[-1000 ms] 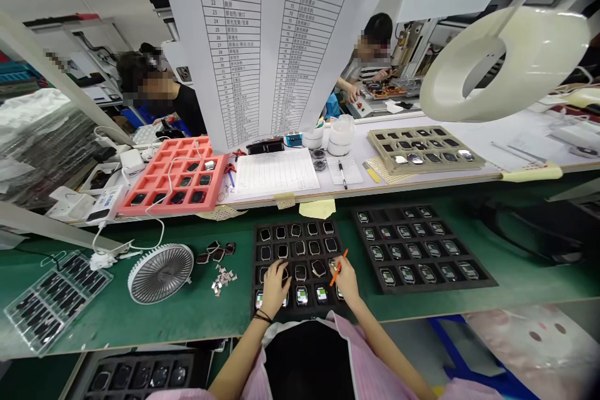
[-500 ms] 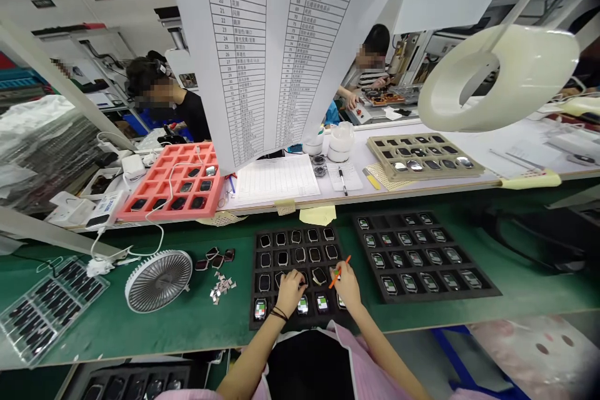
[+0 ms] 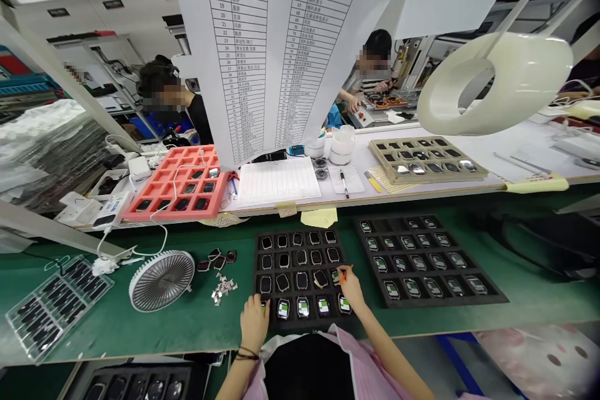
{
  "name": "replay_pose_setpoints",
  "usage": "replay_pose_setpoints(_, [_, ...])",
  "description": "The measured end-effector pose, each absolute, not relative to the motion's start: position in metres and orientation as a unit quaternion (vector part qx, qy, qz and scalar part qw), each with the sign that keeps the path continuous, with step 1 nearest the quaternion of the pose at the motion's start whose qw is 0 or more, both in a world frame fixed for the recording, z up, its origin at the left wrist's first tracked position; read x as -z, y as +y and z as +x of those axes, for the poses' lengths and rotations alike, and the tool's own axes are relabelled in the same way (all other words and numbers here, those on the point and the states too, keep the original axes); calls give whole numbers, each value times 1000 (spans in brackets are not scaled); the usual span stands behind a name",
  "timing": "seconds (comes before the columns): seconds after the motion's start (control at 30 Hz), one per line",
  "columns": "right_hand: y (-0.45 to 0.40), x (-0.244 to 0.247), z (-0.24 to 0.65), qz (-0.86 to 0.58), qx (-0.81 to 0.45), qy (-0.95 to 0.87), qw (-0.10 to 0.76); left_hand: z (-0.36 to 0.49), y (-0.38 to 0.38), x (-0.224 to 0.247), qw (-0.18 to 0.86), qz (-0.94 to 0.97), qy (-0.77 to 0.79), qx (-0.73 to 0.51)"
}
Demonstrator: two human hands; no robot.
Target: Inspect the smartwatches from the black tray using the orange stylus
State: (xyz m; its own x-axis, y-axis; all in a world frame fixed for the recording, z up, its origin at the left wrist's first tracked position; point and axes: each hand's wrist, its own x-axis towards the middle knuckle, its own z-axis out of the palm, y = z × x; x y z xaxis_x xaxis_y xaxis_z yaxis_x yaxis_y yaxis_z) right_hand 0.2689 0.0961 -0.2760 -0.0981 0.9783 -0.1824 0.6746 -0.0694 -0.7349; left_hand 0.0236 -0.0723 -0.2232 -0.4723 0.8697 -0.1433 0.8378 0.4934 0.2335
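Pinching an orange stick (image 3: 345,274), the right hand (image 3: 352,292) is closed; left hand (image 3: 254,323) overlaps a watch (image 3: 264,309), grip unclear.

Electronics workshop: watch trays (image 3: 397,224), green workbench (image 3: 215,331), co-workers (image 3: 200,120) opposite.

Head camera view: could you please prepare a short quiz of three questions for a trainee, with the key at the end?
1. Which of the person's hands holds the orange stick?
2. True or false: the white fan stands left of the loose silver pieces.
3. At which corner of the middle black tray is the left hand: (a) far left, (b) near left, (c) far right?

Key: 1. The right hand. 2. True. 3. b.
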Motion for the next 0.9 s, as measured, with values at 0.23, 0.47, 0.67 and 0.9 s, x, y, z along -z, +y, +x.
replay_pose_setpoints(0.23, [96,273,256,-637,-392,-640,175,30,-87,240,169,435,884,-38])
replay_pose_setpoints(0.47, [109,269,259,-647,-453,-598,137,18,-69,241,264,378,885,-64])
replay_pose_setpoints(0.67, [113,248,271,-623,-525,-537,220,18,-75,238,324,346,872,-123])
replay_pose_setpoints(0.9, [102,184,251,-497,-633,-474,356,14,-79,238,354,311,853,-225])
